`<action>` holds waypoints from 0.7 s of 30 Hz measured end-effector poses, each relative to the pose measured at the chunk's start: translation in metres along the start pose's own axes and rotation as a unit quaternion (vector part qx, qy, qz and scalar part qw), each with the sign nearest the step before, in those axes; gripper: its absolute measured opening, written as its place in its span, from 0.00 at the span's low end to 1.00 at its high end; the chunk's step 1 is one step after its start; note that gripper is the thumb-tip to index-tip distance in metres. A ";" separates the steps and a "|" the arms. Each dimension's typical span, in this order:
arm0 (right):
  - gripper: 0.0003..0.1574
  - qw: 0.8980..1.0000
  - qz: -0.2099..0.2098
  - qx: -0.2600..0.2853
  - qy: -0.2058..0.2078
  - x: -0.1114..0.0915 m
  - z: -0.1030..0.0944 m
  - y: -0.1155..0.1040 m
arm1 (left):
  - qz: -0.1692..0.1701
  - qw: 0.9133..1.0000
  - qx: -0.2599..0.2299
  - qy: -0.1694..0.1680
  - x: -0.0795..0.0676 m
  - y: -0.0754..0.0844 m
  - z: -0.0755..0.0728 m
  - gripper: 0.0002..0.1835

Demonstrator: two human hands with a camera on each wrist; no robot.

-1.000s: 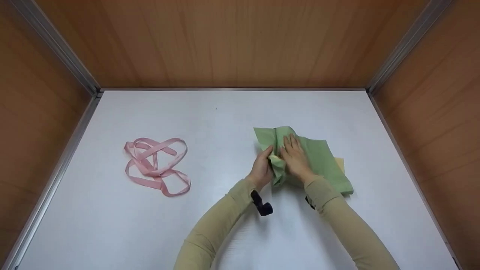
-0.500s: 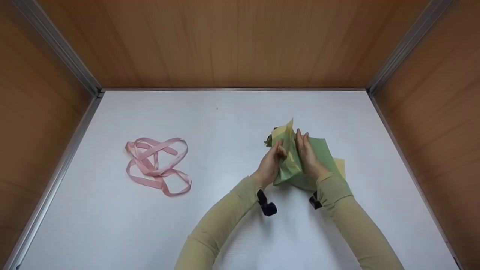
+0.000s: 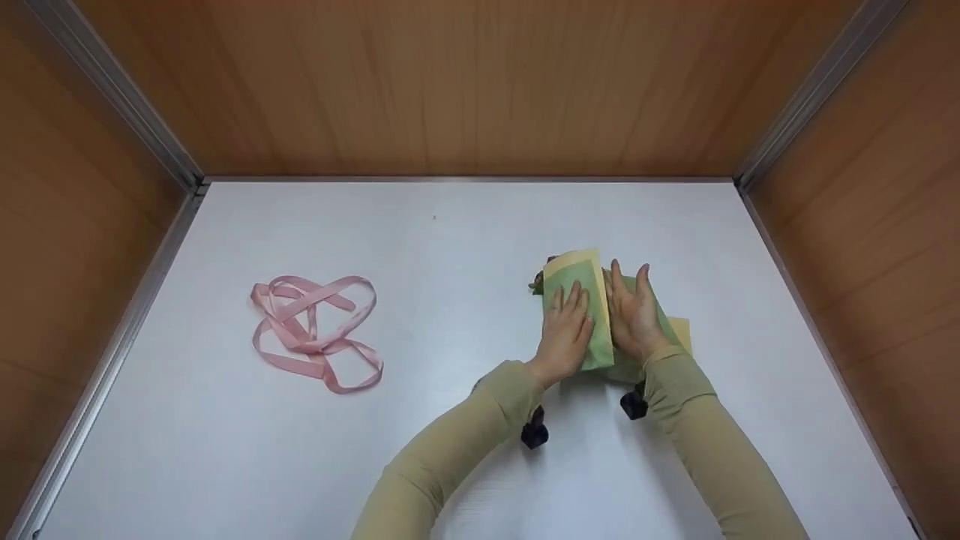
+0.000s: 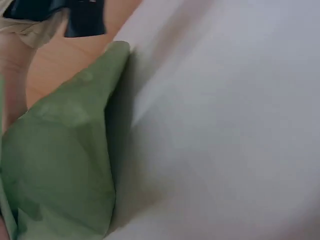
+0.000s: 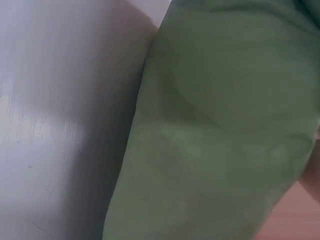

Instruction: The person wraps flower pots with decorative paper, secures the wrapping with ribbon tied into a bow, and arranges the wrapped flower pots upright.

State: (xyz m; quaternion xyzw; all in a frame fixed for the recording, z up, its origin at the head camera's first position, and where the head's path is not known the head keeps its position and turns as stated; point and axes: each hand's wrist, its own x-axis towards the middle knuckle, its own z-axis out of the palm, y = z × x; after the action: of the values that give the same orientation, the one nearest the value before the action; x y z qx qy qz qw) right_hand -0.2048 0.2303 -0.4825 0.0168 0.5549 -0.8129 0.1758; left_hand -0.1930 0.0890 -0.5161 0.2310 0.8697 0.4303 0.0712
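A sheet of wrapping paper, green with a pale yellow border [image 3: 571,271], lies folded right of centre on the table in the head view. My left hand [image 3: 564,337] rests on the upper flap with fingers extended. Just to its right, my right hand [image 3: 634,319] is turned on edge beside the flap's yellow border, fingers straight, over the green layer beneath. A small dark leafy bit [image 3: 536,283] pokes out at the paper's left side; the rest is hidden. Green paper [image 4: 60,165] fills the left of the left wrist view, and the same paper [image 5: 215,140] covers much of the right wrist view.
A loosely looped pink ribbon [image 3: 315,345] lies on the left part of the white table [image 3: 450,420]. Wooden panels [image 3: 465,90] stand along the back and both sides. A yellow paper corner [image 3: 680,330] sticks out at the wrapping paper's right.
The paper's left part has been lifted and folded over to the right, baring the leafy bit. My left hand went from gripping its edge to lying on top; my right hand shifted right.
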 end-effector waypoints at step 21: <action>0.47 0.991 -0.018 0.131 -0.003 0.005 -0.015 0.005 | 0.117 0.963 0.241 -0.037 0.001 -0.005 -0.001 0.30</action>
State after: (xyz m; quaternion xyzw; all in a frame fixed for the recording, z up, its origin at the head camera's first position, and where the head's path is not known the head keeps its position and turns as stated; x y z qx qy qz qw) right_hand -0.2107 0.2407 -0.4941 0.0276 0.4432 -0.8817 0.1592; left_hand -0.1965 0.0860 -0.5191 0.3568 0.9115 0.2045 -0.0052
